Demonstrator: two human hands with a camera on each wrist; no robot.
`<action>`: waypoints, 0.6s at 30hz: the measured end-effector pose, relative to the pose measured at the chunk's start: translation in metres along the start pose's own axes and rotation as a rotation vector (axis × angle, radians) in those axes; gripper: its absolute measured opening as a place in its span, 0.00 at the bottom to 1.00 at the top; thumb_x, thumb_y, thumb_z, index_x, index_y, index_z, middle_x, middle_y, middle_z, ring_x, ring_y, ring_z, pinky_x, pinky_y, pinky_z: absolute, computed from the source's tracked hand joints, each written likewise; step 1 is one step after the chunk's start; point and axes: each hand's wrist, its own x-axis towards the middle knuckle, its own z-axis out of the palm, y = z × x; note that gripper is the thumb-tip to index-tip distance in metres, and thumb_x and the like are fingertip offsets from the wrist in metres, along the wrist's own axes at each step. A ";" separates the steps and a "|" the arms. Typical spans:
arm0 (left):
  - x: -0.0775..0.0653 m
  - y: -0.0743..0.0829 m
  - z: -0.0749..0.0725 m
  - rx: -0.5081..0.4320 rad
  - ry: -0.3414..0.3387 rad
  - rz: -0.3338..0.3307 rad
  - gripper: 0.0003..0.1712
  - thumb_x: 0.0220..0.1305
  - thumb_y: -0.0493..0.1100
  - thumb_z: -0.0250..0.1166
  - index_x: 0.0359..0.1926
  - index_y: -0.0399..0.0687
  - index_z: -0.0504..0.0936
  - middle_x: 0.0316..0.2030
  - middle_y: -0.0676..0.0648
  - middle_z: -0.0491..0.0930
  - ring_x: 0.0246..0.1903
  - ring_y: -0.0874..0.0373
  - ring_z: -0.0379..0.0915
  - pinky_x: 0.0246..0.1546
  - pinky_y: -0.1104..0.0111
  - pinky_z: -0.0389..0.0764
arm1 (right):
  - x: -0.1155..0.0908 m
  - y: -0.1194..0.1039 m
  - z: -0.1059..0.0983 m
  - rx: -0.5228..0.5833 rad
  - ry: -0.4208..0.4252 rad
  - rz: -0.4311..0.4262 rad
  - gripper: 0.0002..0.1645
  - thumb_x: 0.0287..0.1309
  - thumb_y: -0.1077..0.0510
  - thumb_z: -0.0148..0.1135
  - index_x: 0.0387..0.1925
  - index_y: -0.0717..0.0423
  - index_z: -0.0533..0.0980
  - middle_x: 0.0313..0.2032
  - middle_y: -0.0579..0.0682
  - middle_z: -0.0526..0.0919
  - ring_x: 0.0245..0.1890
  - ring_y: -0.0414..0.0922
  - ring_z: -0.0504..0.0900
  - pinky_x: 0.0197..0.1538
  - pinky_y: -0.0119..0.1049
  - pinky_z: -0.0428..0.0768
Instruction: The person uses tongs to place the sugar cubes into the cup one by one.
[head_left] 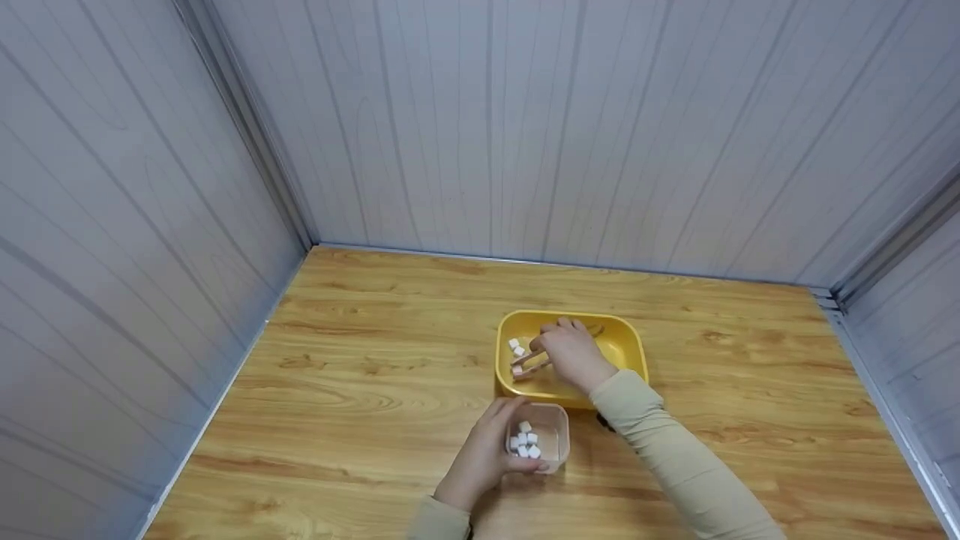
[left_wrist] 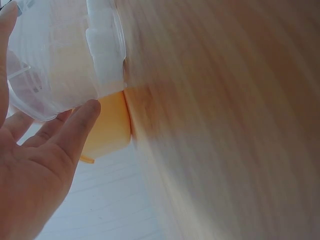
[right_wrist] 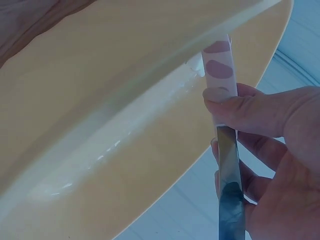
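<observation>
My left hand [head_left: 484, 454] grips a small clear plastic container [head_left: 553, 427] by its side, fingers and thumb around it. Several white cubes [head_left: 523, 439] lie inside, toward its left. Over a yellow basin [head_left: 640, 349], my right hand [head_left: 571, 352] pinches a pair of tongs [right_wrist: 230, 160] with metal arms and pink-spotted white ends. The tong tips reach down at the basin's left side, around a cube [head_left: 517, 370]; whether they squeeze it I cannot tell. Two more white cubes [head_left: 514, 343] sit just beyond the tips. In the left wrist view, the container [left_wrist: 65, 55] stands close to the basin [left_wrist: 112, 125].
Both vessels stand on a wood-grain table [head_left: 360, 390], the container directly in front of the basin. Pale panelled walls [head_left: 480, 135] enclose the table at the back and both sides. A small black item [head_left: 604, 422] shows beneath the right sleeve.
</observation>
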 end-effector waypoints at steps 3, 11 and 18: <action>0.000 0.000 0.000 0.002 0.001 0.002 0.53 0.36 0.52 0.80 0.66 0.52 0.67 0.56 0.48 0.70 0.58 0.55 0.66 0.63 0.58 0.65 | 0.000 -0.001 0.000 -0.001 0.000 0.001 0.25 0.43 0.78 0.63 0.36 0.49 0.86 0.34 0.49 0.81 0.38 0.53 0.74 0.43 0.50 0.72; 0.000 0.000 0.000 0.007 0.001 -0.005 0.52 0.36 0.53 0.79 0.66 0.52 0.68 0.56 0.47 0.71 0.58 0.55 0.66 0.63 0.59 0.65 | -0.001 0.000 0.001 0.011 0.006 0.013 0.24 0.42 0.78 0.64 0.36 0.50 0.86 0.34 0.49 0.81 0.38 0.53 0.75 0.44 0.49 0.72; 0.000 0.001 0.000 -0.001 -0.006 -0.030 0.53 0.36 0.54 0.79 0.66 0.54 0.67 0.57 0.49 0.70 0.58 0.58 0.65 0.64 0.59 0.64 | -0.002 -0.001 0.001 0.011 -0.010 0.025 0.24 0.44 0.78 0.64 0.38 0.50 0.86 0.35 0.50 0.81 0.39 0.53 0.75 0.43 0.49 0.73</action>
